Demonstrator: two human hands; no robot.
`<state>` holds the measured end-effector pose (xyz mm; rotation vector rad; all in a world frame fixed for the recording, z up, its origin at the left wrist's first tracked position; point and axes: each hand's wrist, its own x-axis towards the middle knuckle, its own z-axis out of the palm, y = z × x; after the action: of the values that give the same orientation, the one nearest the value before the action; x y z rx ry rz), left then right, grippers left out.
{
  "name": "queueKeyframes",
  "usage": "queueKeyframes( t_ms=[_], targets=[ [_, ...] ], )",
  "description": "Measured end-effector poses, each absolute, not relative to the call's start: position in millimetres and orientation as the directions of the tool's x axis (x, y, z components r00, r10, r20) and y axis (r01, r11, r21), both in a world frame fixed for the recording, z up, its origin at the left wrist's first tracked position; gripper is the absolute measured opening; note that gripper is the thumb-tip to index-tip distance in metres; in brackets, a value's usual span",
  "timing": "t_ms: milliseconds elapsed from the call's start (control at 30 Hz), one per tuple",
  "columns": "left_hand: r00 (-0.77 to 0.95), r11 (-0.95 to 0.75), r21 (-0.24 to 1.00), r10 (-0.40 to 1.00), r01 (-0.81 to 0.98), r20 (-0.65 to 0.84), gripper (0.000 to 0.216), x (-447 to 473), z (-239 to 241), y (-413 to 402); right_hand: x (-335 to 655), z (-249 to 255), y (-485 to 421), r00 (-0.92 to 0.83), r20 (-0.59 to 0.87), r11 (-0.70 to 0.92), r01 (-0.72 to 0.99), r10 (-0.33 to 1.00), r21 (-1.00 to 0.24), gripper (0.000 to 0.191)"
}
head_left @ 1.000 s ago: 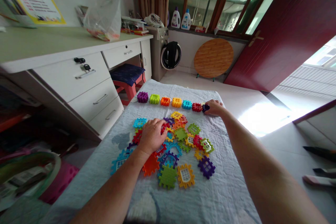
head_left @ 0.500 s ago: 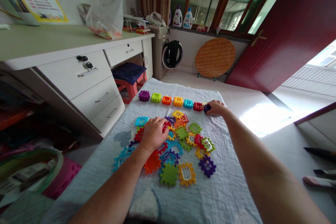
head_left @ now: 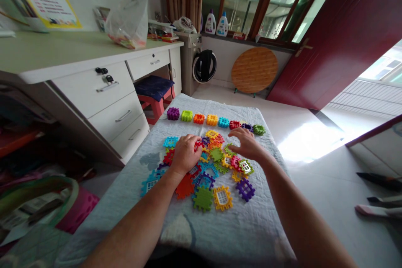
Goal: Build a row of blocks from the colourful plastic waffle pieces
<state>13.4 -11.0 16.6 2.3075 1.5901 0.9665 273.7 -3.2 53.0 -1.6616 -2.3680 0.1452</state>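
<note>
My left hand point(head_left: 186, 150) rests over the left side of a loose pile of interlocking plastic building pieces, its fingers closed on a red building piece point(head_left: 198, 145). My right hand point(head_left: 246, 142) hovers over the pile's right side with thumb and fingers apart, holding nothing. Beneath it lies a green piece point(head_left: 230, 149), partly covered. Around the hands are a flat green piece point(head_left: 203, 199), a yellow window piece point(head_left: 222, 198) and a purple window piece point(head_left: 245, 189). Behind the pile runs a row of small stacks by colour, from a purple stack point(head_left: 173, 113) to a green stack point(head_left: 259, 130).
A pale cloth point(head_left: 220, 234) covers the table. To the left are a white desk point(head_left: 78, 54) with drawers and a stool point(head_left: 155, 88). Farther back stand a washing machine point(head_left: 188, 63) and a round wooden board point(head_left: 254, 70). A red door point(head_left: 329, 37) is at right.
My right hand has let go at the row's right end and moved back left over the pile, opening. The green stack now shows there. My left hand stays nearly in place.
</note>
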Motion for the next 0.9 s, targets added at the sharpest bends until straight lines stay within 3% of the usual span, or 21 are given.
queueKeyframes(
  t_ms=[67,167,300,367,500,600,733,833,900],
  targets=[
    [0.177,-0.426,0.52,0.87,0.74,0.46,0.019,12.3,19.3,-10.5,255.3,45.4,-18.3,-0.318,0.089,0.329,0.922,0.944,-0.204,0.042],
    [0.11,-0.426,0.574,0.858,0.699,0.502,0.017,9.7,21.3,-9.2,243.6,31.7,-25.6,-0.16,0.012,0.16,0.976,0.987,-0.151,0.045],
    [0.07,-0.416,0.634,0.865,0.652,0.496,0.016,7.9,20.1,-7.1,247.0,16.4,-21.4,-0.026,0.033,0.031,0.984,0.999,-0.178,0.051],
    [0.073,-0.42,0.662,0.872,0.621,0.484,0.016,8.1,19.5,-6.3,250.9,11.4,-20.0,-0.022,0.092,0.044,0.969,0.996,-0.242,0.051],
    [0.045,-0.404,0.716,0.885,0.569,0.463,0.016,8.5,20.8,-6.2,259.0,9.0,-22.5,-0.037,0.243,0.132,0.912,0.969,-0.389,0.026],
    [0.03,-0.383,0.74,0.897,0.553,0.441,0.016,8.1,22.5,-7.0,263.9,13.9,-27.2,-0.004,0.366,0.175,0.882,0.931,-0.437,0.022],
    [0.02,-0.35,0.752,0.912,0.558,0.41,0.016,7.9,22.2,-7.1,266.2,22.2,-32.8,-0.057,0.306,0.244,0.745,0.95,-0.621,0.025],
    [0.008,-0.337,0.761,0.916,0.555,0.401,0.016,8.0,21.6,-6.7,269.6,25.5,-34.0,0.136,0.292,0.157,0.598,0.947,-0.786,0.035],
    [0.01,-0.344,0.766,0.915,0.543,0.403,0.017,8.1,22.0,-6.7,274.8,25.9,-33.2,0.279,0.334,0.128,0.563,0.9,-0.817,0.04]
  ],
)
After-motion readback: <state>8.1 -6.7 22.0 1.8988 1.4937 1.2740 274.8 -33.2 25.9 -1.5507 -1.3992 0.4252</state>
